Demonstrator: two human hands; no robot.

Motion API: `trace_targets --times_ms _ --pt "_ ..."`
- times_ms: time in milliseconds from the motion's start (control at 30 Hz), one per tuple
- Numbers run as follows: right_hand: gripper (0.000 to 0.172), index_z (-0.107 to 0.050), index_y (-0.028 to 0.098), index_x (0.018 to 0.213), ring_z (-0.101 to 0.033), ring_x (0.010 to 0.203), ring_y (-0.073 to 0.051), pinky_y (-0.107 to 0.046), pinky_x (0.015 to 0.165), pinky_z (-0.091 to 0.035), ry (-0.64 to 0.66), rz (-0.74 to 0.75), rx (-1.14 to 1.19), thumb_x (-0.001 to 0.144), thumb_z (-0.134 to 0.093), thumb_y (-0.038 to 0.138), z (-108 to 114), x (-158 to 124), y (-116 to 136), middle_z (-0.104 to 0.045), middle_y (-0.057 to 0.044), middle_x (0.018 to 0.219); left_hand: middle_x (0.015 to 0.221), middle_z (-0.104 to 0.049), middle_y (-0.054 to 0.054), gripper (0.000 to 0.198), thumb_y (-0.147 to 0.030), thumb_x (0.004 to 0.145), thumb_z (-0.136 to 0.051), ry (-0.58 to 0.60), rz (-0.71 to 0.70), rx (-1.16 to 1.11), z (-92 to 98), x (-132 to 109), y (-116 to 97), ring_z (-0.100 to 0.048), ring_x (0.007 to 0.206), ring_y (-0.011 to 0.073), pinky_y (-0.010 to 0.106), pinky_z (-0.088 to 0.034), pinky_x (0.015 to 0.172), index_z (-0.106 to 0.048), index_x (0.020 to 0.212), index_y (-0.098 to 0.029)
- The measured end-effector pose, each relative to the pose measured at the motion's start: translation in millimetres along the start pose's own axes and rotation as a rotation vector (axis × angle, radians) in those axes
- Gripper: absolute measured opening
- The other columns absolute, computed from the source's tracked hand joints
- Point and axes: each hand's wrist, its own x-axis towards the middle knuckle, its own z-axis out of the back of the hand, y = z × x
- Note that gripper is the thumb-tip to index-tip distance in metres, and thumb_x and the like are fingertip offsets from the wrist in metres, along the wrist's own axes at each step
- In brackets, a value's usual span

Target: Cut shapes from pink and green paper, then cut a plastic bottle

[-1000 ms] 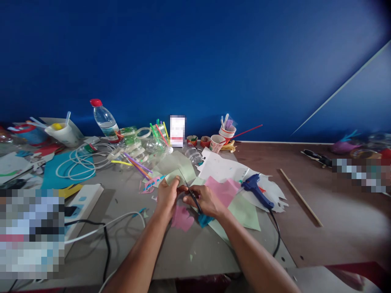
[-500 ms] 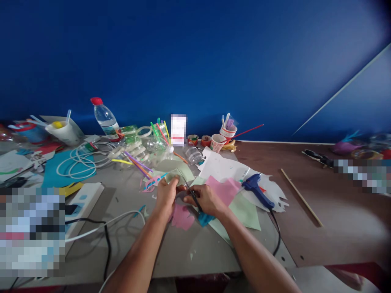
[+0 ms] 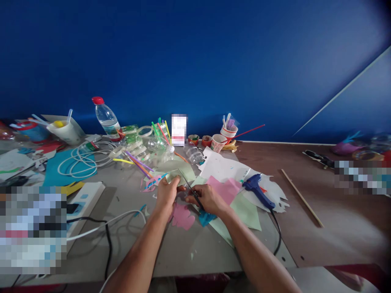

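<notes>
My left hand [image 3: 167, 194] is closed, its thumb pinching a piece of pale green paper [image 3: 172, 178]. In my right hand [image 3: 209, 199] is a pair of dark-handled scissors [image 3: 194, 194], its blades slanting up and left beside the paper. How far the blades are apart is too small to tell. Below my hands lies a pink paper cutout [image 3: 183, 217] with a wavy edge. A blue scrap [image 3: 206, 219] rests under my right wrist. Behind that hand spread a pink sheet [image 3: 224, 187] and a pale green sheet [image 3: 248, 212].
A blue glue gun [image 3: 258, 191] lies on white paper [image 3: 221, 165], its cord trailing to the front edge. Plastic bottles [image 3: 106, 122], straws and paper cups [image 3: 219, 142] stand along the wall. Leftward are a power strip [image 3: 87, 205] and a coiled white cable [image 3: 76, 162]. A wooden stick [image 3: 301, 197] lies right.
Both hands stay nearly in place, with the scissors still beside the green paper. My right fingers have shifted slightly on the scissors' handles. The whole view has moved a touch.
</notes>
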Motion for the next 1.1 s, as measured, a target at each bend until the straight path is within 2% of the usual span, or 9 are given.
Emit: trace_targets --times_ms 133,467,1000,1100 --pt "0.039 -0.071 0.013 0.078 -0.033 0.052 -0.008 -0.021 0.047 -0.025 0.006 0.004 0.026 0.077 -0.065 0.051 0.2 0.3 -1.0 -0.039 0.006 0.052 0.061 -0.062 -0.003 0.019 -0.029 0.062 -0.069 0.006 -0.026 0.024 1.3 1.4 1.1 -0.052 0.041 0.0091 0.023 -0.046 0.044 -0.062 0.074 -0.017" --pt "0.037 -0.069 0.013 0.075 -0.038 0.053 -0.009 -0.020 0.047 -0.028 0.037 0.027 0.050 0.078 -0.063 0.049 1.6 0.1 -4.2 -0.047 0.004 0.052 0.057 -0.062 -0.002 0.013 -0.027 0.063 -0.067 -0.006 -0.053 0.111 0.5 -1.9 -4.8 -0.053 0.041 0.0111 0.023 -0.044 0.042 -0.064 0.072 -0.017" --pt "0.037 -0.068 0.012 0.071 -0.033 0.052 -0.008 -0.021 0.047 -0.026 0.023 0.076 0.028 0.079 -0.063 0.048 3.4 0.2 -5.4 -0.042 0.004 0.051 0.056 -0.062 -0.002 0.014 -0.026 0.060 -0.070 -0.022 -0.046 0.087 0.5 -2.1 -5.8 -0.055 0.042 0.0114 0.022 -0.044 0.042 -0.063 0.069 -0.017" --pt "0.037 -0.068 0.013 0.072 -0.036 0.052 -0.008 -0.021 0.048 -0.028 0.031 0.064 0.026 0.080 -0.062 0.049 2.4 0.4 -5.3 -0.045 0.004 0.052 0.057 -0.063 -0.002 0.013 -0.025 0.060 -0.069 -0.024 -0.042 0.088 0.4 -1.7 -5.4 -0.055 0.043 0.0113 0.022 -0.045 0.043 -0.064 0.069 -0.017"
